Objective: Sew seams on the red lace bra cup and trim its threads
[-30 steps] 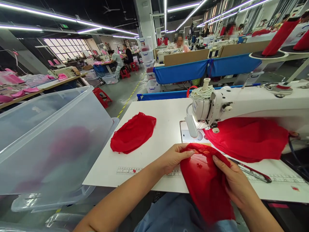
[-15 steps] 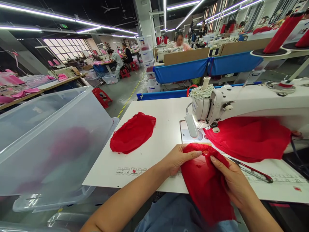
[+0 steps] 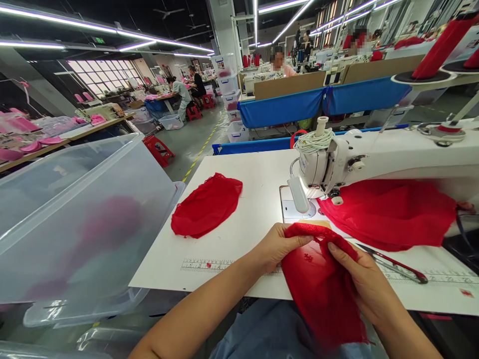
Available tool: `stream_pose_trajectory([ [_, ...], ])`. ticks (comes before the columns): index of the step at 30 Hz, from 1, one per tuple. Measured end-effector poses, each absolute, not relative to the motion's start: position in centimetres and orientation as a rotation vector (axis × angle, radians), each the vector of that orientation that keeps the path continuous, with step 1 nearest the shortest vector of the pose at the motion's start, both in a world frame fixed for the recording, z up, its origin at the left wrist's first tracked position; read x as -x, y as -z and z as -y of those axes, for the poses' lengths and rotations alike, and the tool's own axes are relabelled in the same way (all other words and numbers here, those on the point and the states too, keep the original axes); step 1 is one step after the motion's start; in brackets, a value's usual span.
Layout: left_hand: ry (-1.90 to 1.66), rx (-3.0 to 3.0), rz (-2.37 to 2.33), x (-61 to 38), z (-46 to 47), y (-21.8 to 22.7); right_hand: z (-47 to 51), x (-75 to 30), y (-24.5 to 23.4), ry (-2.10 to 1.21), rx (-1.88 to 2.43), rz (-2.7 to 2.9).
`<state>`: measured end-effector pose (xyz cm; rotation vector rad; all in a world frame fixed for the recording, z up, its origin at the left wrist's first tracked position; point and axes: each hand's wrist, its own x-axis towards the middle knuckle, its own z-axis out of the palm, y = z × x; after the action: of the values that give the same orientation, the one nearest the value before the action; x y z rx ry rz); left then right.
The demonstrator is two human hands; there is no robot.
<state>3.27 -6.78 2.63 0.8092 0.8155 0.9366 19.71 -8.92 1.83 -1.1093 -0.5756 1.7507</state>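
Note:
Between both hands hangs a piece of sheer red fabric [image 3: 318, 284], its lacy top edge pinched and its lower end draping over my lap. My left hand [image 3: 282, 247] grips the edge on the left, thumb on top. On the right side, my right hand [image 3: 357, 269] pinches the same cloth between thumb and fingers; some of its fingers are hidden behind it. Just beyond the hands stands a white sewing machine [image 3: 392, 154], with more red fabric [image 3: 392, 214] lying under its arm. Beside my right hand lies a pair of tweezers or thread snips [image 3: 400, 267] with a red part, its exact kind unclear.
A separate red fabric piece [image 3: 207, 207] lies on the white table [image 3: 239, 239] to the left. A large translucent bin [image 3: 86, 234] stands against the table's left side. Red thread cones [image 3: 441, 50] rise at the upper right. Other people sit at machines farther back.
Both hands keep their hold on the red fabric, with hardly any movement. The view has shifted very slightly.

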Motion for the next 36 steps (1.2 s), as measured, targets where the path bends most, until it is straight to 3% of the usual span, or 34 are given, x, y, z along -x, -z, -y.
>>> stream_pose_trajectory([
  [4,-0.870,-0.749,-0.839,-3.2,6.6,-2.7,8.6,-19.8,-1.9,-1.812,1.065,0.545],
  [8,-1.048,-0.446,-0.834,-2.4,5.6,-2.8,8.1,-20.4,-2.2,-1.977,1.014,0.486],
  [16,-0.982,-0.195,-0.665,-2.1,6.5,-2.5,9.6,-18.9,-1.8,-1.955,0.938,0.466],
  [24,-1.090,0.020,-0.806,-1.8,6.1,-3.1,10.7,-18.1,-1.4,-2.024,0.925,0.538],
  [30,-1.008,-0.203,-0.748,-1.8,6.8,-2.9,11.0,-18.1,-0.5,-1.804,1.042,0.509],
  [36,-1.077,-0.119,-0.804,-1.5,6.2,-3.2,11.9,-17.5,-0.9,-1.700,1.122,0.863],
])
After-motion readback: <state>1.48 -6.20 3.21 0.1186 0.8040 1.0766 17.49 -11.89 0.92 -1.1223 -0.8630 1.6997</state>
